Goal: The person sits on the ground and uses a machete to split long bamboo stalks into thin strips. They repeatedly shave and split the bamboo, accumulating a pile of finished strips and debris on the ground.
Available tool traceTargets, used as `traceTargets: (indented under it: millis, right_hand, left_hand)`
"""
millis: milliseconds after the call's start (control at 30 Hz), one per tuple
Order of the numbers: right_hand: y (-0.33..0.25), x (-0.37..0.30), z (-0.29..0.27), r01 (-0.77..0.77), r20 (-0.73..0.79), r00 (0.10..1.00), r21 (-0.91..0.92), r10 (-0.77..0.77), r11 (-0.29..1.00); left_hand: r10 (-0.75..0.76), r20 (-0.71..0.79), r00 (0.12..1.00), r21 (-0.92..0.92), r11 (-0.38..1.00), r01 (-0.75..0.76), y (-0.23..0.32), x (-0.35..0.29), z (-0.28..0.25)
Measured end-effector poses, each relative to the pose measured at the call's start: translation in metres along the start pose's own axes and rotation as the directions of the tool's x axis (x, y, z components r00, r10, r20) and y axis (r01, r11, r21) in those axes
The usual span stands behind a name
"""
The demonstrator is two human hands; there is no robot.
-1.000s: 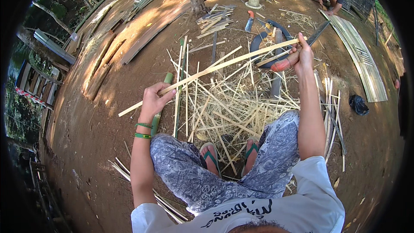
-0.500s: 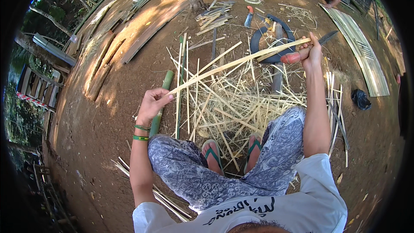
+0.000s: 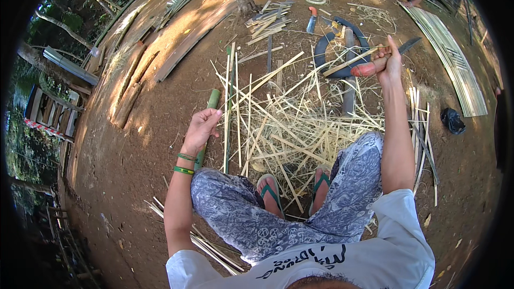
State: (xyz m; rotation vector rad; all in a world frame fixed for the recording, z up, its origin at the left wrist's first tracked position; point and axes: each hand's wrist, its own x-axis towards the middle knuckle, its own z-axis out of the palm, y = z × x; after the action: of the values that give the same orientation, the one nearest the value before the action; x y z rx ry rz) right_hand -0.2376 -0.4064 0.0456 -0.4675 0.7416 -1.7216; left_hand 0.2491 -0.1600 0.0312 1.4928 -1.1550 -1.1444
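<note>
Right hand (image 3: 386,63) fists knife (image 3: 381,62) and strip (image 3: 350,61) end. Left hand (image 3: 201,127) curled shut; contents unclear. Strip likely light, springy, splintery: grip near end.

No packages, labels, signs or screens show anywhere around the heap of split bamboo strips (image 3: 289,123); only bare earth and cut wood.
</note>
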Motion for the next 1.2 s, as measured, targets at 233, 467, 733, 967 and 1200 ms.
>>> traceTargets:
  millis: [233, 467, 733, 967, 1200]
  right_hand:
    - [0.002, 0.001, 0.002, 0.004, 0.010, 1.000, -0.061, -0.003, 0.998]
    - [0.001, 0.001, 0.003, 0.013, -0.090, 0.996, -0.058, -0.019, 0.998]
    - [-0.008, 0.006, -0.014, 0.076, -0.126, 0.988, -0.100, -0.088, 0.992]
    - [-0.007, 0.027, -0.036, 0.072, -0.131, 0.988, -0.092, -0.084, 0.993]
    - [-0.003, 0.036, -0.042, 0.081, -0.181, 0.978, -0.124, -0.103, 0.989]
  left_hand:
    - [-0.060, -0.105, 0.993, 0.071, 0.995, 0.067, 0.016, -0.001, 0.014]
    - [-0.008, 0.060, 0.998, 0.422, 0.907, -0.018, 0.000, 0.000, -0.004]
    - [0.072, 0.040, 0.997, 0.675, 0.733, -0.080, 0.007, -0.022, -0.032]
    - [0.196, -0.065, 0.978, 0.722, 0.686, -0.090, -0.005, -0.032, -0.055]
    - [0.227, -0.219, 0.949, 0.853, 0.517, 0.073, 0.001, -0.039, -0.056]
